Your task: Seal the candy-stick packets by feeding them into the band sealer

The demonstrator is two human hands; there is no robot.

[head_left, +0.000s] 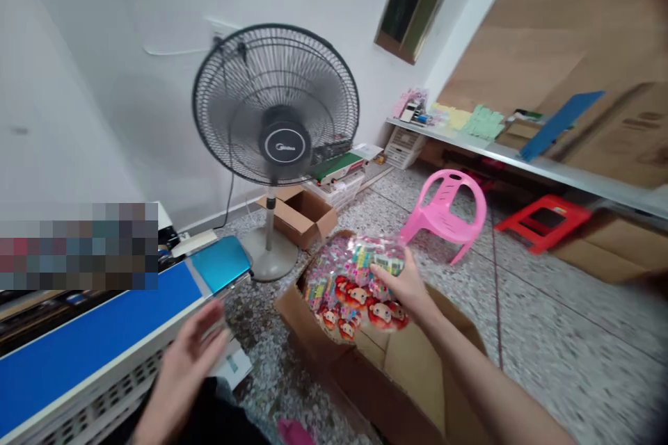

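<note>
My right hand (406,286) reaches into a large cardboard box (339,368) and grips a clear plastic packet (386,263) with a printed label. Around it in the box lie several shiny packets with red-haired cartoon faces (358,297); bare cardboard shows on the box's near side. My left hand (195,348) is raised beside the edge of a blue conveyor belt (115,334), fingers apart and slightly blurred, with nothing in it.
A standing fan (284,142) is behind the box, near a smaller open carton (303,215). A pink plastic chair (446,212) and a red stool (545,222) stand to the right, by a long table (574,170). A teal panel (222,263) sits at the belt's end.
</note>
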